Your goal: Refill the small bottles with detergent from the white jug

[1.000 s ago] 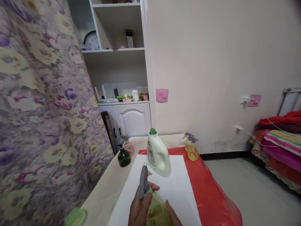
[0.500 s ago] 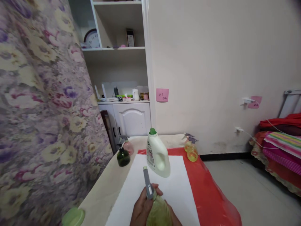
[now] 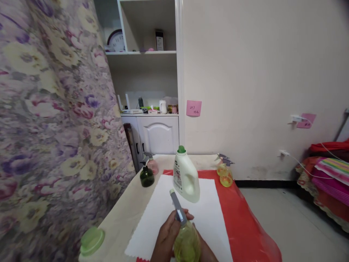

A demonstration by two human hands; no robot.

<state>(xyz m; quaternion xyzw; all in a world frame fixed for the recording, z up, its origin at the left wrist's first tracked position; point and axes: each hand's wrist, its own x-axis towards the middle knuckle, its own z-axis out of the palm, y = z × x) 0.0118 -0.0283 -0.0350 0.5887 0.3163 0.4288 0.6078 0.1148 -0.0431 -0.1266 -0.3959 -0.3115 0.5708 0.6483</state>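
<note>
A yellow-green transparent spray bottle [image 3: 187, 243] with a grey trigger head is at the bottom middle, its nozzle pointing away from me. My left hand [image 3: 167, 233] is closed round its neck and trigger from the left. My right hand [image 3: 206, 248] grips the body from the right, its fingers mostly hidden behind the bottle. Just beyond stands a pale green detergent jug [image 3: 187, 177], upright on a white sheet [image 3: 152, 222], with a darker green piece in its mouth. A light green cap or bowl [image 3: 92, 240] lies at the table's near left.
A dark green pump bottle [image 3: 147, 177] and a pink spray bottle [image 3: 153, 165] stand at the back left. Two yellow spray bottles [image 3: 226, 177] stand at the right on red plastic [image 3: 240, 218]. A floral curtain [image 3: 65, 127] borders the left, a wall [image 3: 245, 72] the back.
The view has turned slightly left, so most things sit further right. Both hands still hold the spray bottle, whose head now leans more to the left in view.
</note>
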